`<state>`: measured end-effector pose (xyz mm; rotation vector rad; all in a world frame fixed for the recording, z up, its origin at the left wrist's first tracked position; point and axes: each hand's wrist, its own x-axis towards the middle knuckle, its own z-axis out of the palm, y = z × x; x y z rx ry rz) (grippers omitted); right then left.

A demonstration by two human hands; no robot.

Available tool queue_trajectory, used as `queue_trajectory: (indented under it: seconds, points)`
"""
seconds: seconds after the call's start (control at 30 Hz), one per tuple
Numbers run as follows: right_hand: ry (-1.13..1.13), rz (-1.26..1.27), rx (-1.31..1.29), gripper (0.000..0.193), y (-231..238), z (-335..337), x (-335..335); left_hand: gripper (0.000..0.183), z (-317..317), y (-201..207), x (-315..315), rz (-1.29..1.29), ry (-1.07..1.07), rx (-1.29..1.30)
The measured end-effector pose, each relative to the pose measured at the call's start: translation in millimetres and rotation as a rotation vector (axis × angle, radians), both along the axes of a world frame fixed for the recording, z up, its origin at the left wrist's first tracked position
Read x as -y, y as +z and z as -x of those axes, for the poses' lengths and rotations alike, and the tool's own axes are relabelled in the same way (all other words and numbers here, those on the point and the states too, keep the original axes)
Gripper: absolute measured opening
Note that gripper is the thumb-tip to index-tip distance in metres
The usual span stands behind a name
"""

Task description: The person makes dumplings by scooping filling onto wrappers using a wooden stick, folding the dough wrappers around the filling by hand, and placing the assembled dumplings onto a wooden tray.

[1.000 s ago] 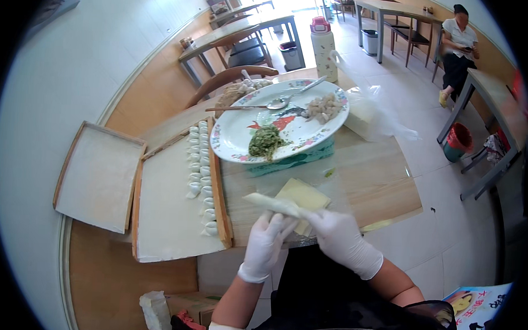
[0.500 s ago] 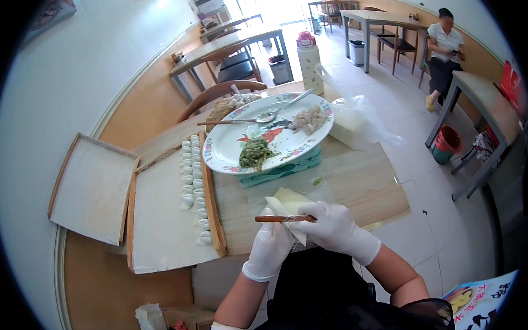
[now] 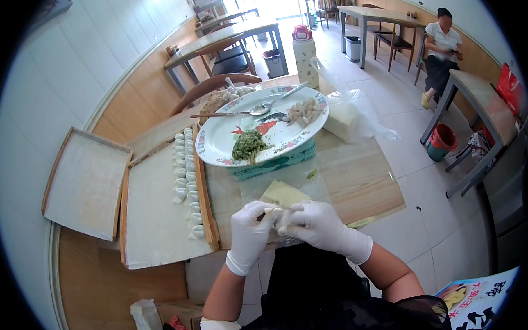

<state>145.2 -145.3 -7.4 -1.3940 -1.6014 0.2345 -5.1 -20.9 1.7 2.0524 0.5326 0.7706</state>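
In white gloves, my left hand (image 3: 251, 231) and my right hand (image 3: 319, 222) meet at the near edge of the table. Pinched between their fingertips is a pale dumpling wrapper (image 3: 278, 213), partly folded and mostly covered by the fingers. A stack of yellowish square wrappers (image 3: 286, 193) lies just beyond them on a clear plastic sheet. Past that, a large oval plate (image 3: 218, 137) rests on a green box (image 3: 275, 167). It carries green minced filling (image 3: 250, 146), pale shrimp-like pieces (image 3: 305, 112), a spoon (image 3: 260, 109) and a brown stick (image 3: 219, 114).
Left of the plate, a wood-framed tray (image 3: 151, 219) bears rows of folded dumplings (image 3: 188, 168); another tray (image 3: 83, 185) adjoins it. A bottle (image 3: 304, 59) and a plastic bag (image 3: 361, 119) stand behind the plate. Someone sits (image 3: 445, 46) at the far right.
The brown wooden stick that was in my right hand no longer shows there. Both hands have closed in on the wrapper, which is now folded smaller between the fingertips. The view has shifted slightly.
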Motion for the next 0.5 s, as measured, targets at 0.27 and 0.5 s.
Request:
queue_trajectory:
  seconds: [0.27,0.5]
  points:
    - [-0.125,0.196,-0.385,0.036,12.8,3.4,5.0,0.031,4.9,-3.6,12.6,0.334,-0.058,0.108]
    - [0.13,0.107,-0.662,0.048,-22.3,0.9,3.5,0.022,2.9,-12.1,22.5,0.838,-0.127,0.346]
